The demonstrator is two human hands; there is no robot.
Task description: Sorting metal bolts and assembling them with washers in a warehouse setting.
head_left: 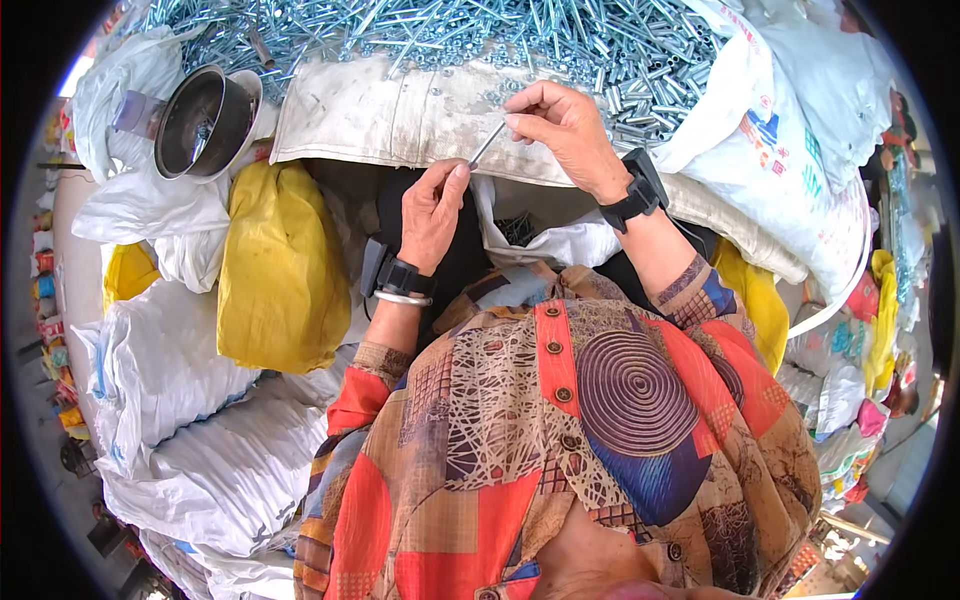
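A slim silver metal rod [488,143] slants between my two hands, in front of the light cloth edge of the work surface. My left hand [433,216] pinches its lower end between thumb and fingers. At the upper end, the thumb and forefinger of my right hand [568,130] close on it. My fingertips hide both ends of the rod, so I cannot tell what is on them. Beyond my hands lies a heap of long metal rods [430,30], with small nuts [455,72] scattered along its near side. Short metal sleeves [640,105] are piled to the right.
A dark round pot [203,123] stands at the left with small metal pieces inside. Yellow bags [283,265] and full white sacks [215,460] sit at my left. A white bag [750,100] drapes over the right side. Below my hands, an open white bag [575,243] holds dark pieces.
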